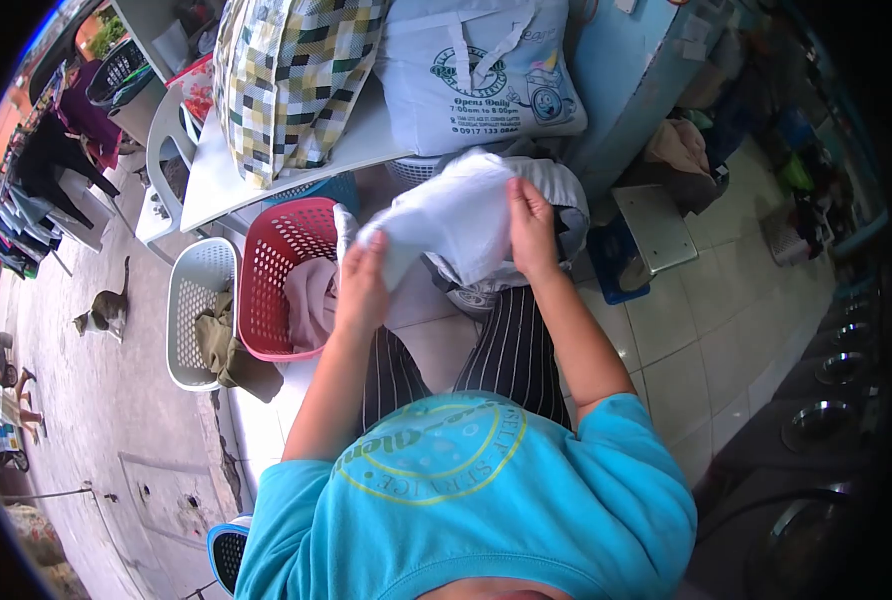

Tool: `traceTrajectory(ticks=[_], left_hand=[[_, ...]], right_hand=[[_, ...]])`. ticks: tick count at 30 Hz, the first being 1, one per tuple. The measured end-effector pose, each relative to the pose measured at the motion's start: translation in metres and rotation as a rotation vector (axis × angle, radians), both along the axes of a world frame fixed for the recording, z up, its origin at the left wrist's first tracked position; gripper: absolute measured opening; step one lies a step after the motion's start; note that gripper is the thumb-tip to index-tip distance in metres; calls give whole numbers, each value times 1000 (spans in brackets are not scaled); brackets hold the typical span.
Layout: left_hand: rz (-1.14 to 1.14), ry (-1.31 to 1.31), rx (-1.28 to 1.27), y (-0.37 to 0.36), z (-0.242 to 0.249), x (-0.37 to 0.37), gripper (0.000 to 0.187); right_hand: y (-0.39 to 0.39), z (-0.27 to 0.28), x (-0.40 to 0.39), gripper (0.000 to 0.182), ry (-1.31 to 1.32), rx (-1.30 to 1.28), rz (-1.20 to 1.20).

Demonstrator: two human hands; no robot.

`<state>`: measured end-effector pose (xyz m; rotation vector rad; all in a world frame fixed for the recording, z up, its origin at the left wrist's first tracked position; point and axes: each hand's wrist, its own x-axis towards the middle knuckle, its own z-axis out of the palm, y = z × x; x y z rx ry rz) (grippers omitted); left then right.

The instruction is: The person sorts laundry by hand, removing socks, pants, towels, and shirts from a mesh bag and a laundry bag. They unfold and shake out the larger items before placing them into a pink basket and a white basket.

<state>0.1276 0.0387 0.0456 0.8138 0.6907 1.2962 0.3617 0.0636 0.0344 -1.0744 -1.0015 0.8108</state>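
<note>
A white cloth garment [444, 218], partly blurred, is stretched between my hands above my knees; its exact kind cannot be made out. My left hand [364, 285] pinches its left edge, close to the red laundry basket [269, 240]. On the other side, my right hand [533, 225] grips the upper right edge with the thumb on top. A pinkish cloth [313, 300] lies in the red basket. Behind the garment, a bag [556, 185] with grey and dark cloth is partly hidden.
A white basket [188, 330] with olive cloth [228, 350] hanging over its rim stands at the left. A white table [236, 190] carries a checkered bag [291, 90] and a printed white bag [486, 80]. Round-doored machines [816, 425] line the right. A cat [106, 305] is outside.
</note>
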Motion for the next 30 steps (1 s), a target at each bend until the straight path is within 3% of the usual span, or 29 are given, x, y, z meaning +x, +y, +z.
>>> traceTrajectory(ticks=[2, 3, 6, 7, 8, 10, 12, 14, 17, 19, 20, 22, 24, 26, 27, 30], left_hand=[[253, -157, 1, 4, 15, -23, 27], [305, -163, -7, 7, 23, -37, 27], [356, -135, 10, 18, 28, -67, 26], [381, 20, -38, 17, 30, -78, 26], [408, 121, -8, 17, 35, -81, 39], [364, 84, 6, 17, 42, -93, 40], [376, 93, -46, 22, 55, -109, 44], [454, 67, -73, 28, 69, -132, 35], [464, 357, -28, 39, 74, -155, 30], [433, 704, 100, 54, 63, -190, 29], [463, 869, 156, 54, 68, -196, 30], [610, 1102, 697, 62, 70, -208, 29], [599, 1088, 725, 55, 82, -220, 29], [478, 757, 201, 46, 91, -241, 28], [488, 627, 218, 42, 97, -239, 26], [385, 505, 165, 51, 96, -259, 25]], right_hand=[[12, -8, 12, 26, 415, -33, -65], [11, -4, 20, 25, 465, -23, 22], [13, -13, 30, 25, 334, -170, 8], [13, -17, 31, 25, 337, -172, 19], [10, -16, 29, 25, 384, -244, 157], [5, -14, 27, 25, 434, -321, 300], [0, -5, 26, 30, 326, -529, 568], [-16, -6, 19, 49, 254, -258, 959], [-25, -9, 22, 53, 47, -415, 1150], [-30, 7, 6, 49, -710, -265, 1149], [-30, 11, -3, 49, -706, -262, 1152], [-29, 17, -16, 40, -668, -360, 1188], [-20, 13, -17, 32, -630, -279, 1189], [-11, 12, -17, 24, -218, -177, 1072], [-8, 12, -18, 26, -116, -260, 994], [10, 26, -32, 30, 12, -182, 926]])
